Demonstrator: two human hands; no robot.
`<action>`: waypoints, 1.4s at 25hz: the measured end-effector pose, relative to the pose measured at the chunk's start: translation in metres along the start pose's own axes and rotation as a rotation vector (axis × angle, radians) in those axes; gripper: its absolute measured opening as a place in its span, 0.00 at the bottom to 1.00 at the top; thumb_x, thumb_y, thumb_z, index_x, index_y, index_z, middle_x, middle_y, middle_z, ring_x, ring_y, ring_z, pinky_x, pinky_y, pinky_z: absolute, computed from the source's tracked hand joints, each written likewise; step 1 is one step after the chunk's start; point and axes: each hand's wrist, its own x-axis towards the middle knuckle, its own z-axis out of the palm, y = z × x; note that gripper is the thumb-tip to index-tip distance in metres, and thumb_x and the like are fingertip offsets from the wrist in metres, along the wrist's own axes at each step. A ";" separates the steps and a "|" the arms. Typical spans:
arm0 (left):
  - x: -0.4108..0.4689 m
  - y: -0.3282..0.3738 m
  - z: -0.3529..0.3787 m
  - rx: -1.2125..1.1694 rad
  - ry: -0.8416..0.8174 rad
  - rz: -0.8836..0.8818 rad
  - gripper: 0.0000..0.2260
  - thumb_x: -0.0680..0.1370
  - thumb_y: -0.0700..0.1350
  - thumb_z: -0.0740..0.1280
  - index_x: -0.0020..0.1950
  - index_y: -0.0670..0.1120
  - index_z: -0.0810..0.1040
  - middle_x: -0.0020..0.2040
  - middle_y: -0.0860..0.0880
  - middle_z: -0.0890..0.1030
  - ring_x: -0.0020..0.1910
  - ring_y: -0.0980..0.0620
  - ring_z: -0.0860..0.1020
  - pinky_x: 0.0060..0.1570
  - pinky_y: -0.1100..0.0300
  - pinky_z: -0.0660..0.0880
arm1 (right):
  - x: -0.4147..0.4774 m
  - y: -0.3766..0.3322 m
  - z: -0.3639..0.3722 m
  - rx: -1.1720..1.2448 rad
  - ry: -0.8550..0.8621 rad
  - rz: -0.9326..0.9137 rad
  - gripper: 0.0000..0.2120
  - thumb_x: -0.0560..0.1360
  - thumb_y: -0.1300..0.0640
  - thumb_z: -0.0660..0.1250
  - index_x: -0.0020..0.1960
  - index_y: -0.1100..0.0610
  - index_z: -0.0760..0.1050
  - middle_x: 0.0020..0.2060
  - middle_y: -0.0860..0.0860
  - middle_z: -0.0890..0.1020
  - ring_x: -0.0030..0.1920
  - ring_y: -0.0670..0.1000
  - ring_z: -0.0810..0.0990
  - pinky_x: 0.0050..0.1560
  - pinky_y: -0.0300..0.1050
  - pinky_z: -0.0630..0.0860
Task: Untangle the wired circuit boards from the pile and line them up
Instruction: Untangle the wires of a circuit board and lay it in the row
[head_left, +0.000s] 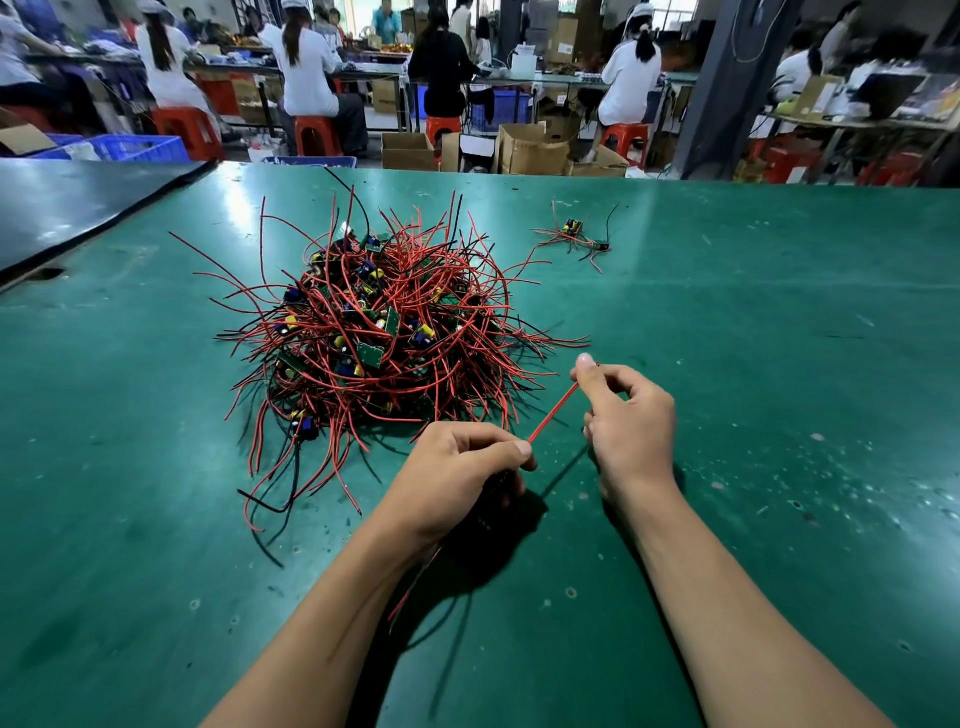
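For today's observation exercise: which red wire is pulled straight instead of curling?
The red wire pinched between the left hand and right hand, beside the pile; the others all curl loosely.

pile (384, 332) left on table (779, 415), two boards (579, 236) far right

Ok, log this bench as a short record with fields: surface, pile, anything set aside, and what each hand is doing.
surface: green table
pile: tangled wired circuit boards, red and black leads, left of centre
set aside: small cluster of boards, beyond the pile to its right, apart
left hand: grips the red wire at its near end
right hand: pinches its far end
wire: straight between both hands
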 end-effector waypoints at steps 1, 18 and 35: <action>0.000 0.000 0.000 -0.004 -0.005 -0.003 0.09 0.76 0.37 0.68 0.36 0.40 0.83 0.28 0.44 0.80 0.25 0.51 0.73 0.29 0.64 0.70 | 0.000 -0.001 0.000 0.028 -0.001 0.016 0.17 0.74 0.44 0.71 0.38 0.58 0.81 0.27 0.47 0.74 0.29 0.52 0.68 0.37 0.47 0.66; -0.004 0.021 -0.008 -0.232 0.193 0.217 0.05 0.80 0.42 0.65 0.47 0.42 0.78 0.45 0.36 0.84 0.41 0.47 0.82 0.43 0.57 0.77 | -0.030 -0.020 0.004 0.021 -0.475 -0.167 0.06 0.72 0.50 0.74 0.41 0.51 0.83 0.31 0.43 0.82 0.29 0.40 0.73 0.32 0.33 0.70; -0.005 0.022 -0.016 -0.510 0.214 0.179 0.11 0.63 0.45 0.76 0.43 0.47 0.84 0.42 0.47 0.85 0.35 0.52 0.81 0.36 0.62 0.76 | -0.042 -0.040 0.011 0.433 -0.580 0.171 0.12 0.72 0.48 0.70 0.40 0.57 0.82 0.31 0.52 0.79 0.24 0.47 0.69 0.23 0.35 0.63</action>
